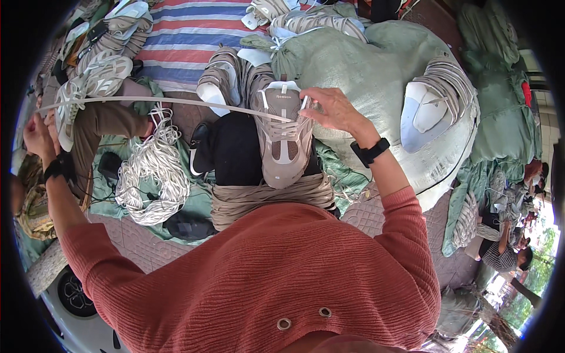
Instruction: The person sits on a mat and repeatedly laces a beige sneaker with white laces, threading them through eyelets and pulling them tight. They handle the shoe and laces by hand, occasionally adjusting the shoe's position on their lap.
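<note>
A taupe mesh-and-panel shoe upper rests across my black-clad knees, toe toward me. A flat beige shoelace runs from its eyelets far out to the left, pulled taut in a shallow arc. At that far end, my left hand is closed on the lace. Thumb and forefinger of my right hand pinch the upper's right edge beside the tongue; a small pale strip shows at the fingertips. Over my lap lies a thick bundle of beige laces.
A heap of white laces lies on green sheeting to the left. Stacked uppers stand beyond my knees, and more sit on a bulging pale-green sack. Another person's bent leg is at left, near a striped sheet.
</note>
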